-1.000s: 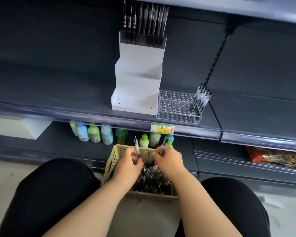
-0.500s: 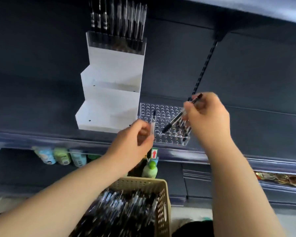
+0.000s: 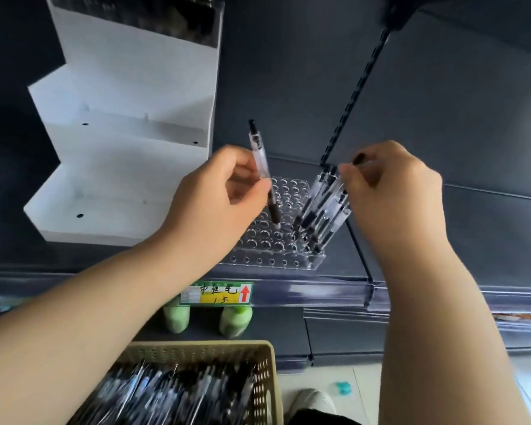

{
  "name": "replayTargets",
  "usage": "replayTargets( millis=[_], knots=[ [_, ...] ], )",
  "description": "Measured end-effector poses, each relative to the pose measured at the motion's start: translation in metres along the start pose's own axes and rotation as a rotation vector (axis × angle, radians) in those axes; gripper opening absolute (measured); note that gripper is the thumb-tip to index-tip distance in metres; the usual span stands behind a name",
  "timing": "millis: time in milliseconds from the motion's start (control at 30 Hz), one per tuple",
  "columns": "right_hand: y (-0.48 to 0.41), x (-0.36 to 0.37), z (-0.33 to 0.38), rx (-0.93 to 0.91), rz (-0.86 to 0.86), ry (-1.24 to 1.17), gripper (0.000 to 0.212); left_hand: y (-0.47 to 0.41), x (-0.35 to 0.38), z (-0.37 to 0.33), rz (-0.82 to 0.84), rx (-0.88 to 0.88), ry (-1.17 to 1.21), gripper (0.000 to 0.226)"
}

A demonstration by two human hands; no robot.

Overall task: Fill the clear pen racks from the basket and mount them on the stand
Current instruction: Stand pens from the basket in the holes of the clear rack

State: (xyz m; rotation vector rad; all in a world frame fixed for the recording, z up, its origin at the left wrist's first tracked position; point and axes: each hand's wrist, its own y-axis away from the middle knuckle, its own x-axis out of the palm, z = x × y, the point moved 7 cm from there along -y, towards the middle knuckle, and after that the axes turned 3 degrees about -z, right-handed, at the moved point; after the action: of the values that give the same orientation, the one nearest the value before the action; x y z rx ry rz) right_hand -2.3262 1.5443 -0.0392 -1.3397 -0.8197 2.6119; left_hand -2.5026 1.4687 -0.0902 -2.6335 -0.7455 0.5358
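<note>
A clear pen rack [image 3: 259, 250] full of round holes lies on the dark shelf. Several pens [image 3: 322, 210] stand in its right-hand rows. My left hand [image 3: 215, 204] pinches a clear black pen [image 3: 259, 157] upright, its tip at a hole in the rack's middle. My right hand [image 3: 393, 191] pinches another pen [image 3: 357, 159] by its black top, above the standing pens at the rack's right. The white stepped stand [image 3: 126, 167] sits to the left of the rack, with one filled rack [image 3: 141, 16] on its top step. The beige basket [image 3: 267, 378] of pens is at the bottom.
A price label [image 3: 216, 293] hangs on the shelf's front rail [image 3: 411, 297]. Green bottles [image 3: 236, 322] stand on the lower shelf under it. A slotted black upright [image 3: 354, 96] runs up the back wall. A white shoe [image 3: 313, 403] and a small blue object [image 3: 343, 388] lie on the floor.
Both hands rose from the basket to the rack, each with a pen. The left pen now stands upright over the rack's middle; the right pen has swung down among the standing pens.
</note>
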Motion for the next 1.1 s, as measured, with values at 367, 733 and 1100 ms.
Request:
replayTargets(
  millis=[367,733,1100],
  knots=[
    [-0.001,0.002,-0.003,0.011,0.007,0.07,0.016,-0.007,-0.012,0.007,-0.018,-0.073,-0.005,0.013],
    [0.002,0.007,-0.005,0.025,0.04,0.045,0.009,0.003,0.001,0.012,0.04,-0.089,0.017,0.011],
    [0.005,0.011,0.002,-0.025,0.075,0.067,0.018,0.006,0.007,0.017,0.061,-0.058,-0.031,0.014]
  ],
)
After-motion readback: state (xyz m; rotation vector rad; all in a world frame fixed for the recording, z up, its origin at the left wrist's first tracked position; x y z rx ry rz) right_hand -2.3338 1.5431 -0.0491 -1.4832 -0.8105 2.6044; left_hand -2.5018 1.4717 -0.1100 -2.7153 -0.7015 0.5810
